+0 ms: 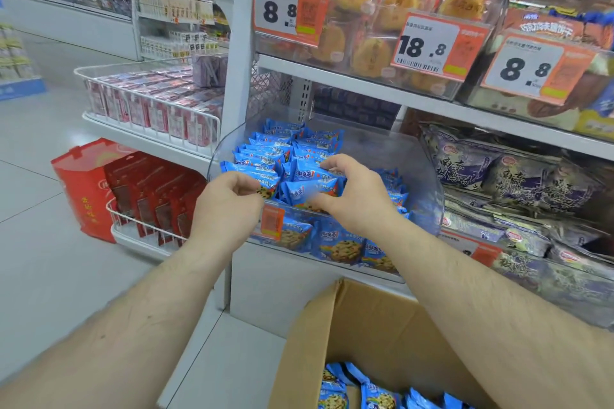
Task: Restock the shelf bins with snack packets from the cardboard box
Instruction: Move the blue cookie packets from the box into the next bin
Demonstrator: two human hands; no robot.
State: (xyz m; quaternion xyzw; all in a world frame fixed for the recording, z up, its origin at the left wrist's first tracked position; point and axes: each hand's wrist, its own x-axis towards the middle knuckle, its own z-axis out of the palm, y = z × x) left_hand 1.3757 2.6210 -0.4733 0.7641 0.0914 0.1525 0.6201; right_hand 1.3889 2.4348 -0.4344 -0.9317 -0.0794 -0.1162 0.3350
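Note:
A clear plastic shelf bin (pixel 428 176) holds rows of blue cookie packets (pixel 275 153). My left hand (pixel 229 206) pinches the near edge of a blue packet at the bin's front left. My right hand (pixel 352 192) has its fingers curled over a stack of blue packets (pixel 309 189) in the middle of the bin. Below, an open cardboard box (pixel 365 335) stands on the floor with several more blue packets (pixel 375 398) at its bottom.
Purple snack bags (pixel 518 176) fill the bin to the right. Yellow cake packs (pixel 375 10) and price tags (pixel 432 46) sit on the shelf above. Red gift boxes (pixel 146 189) and a wire basket of pink packs (pixel 156 103) stand at the left, beside open floor.

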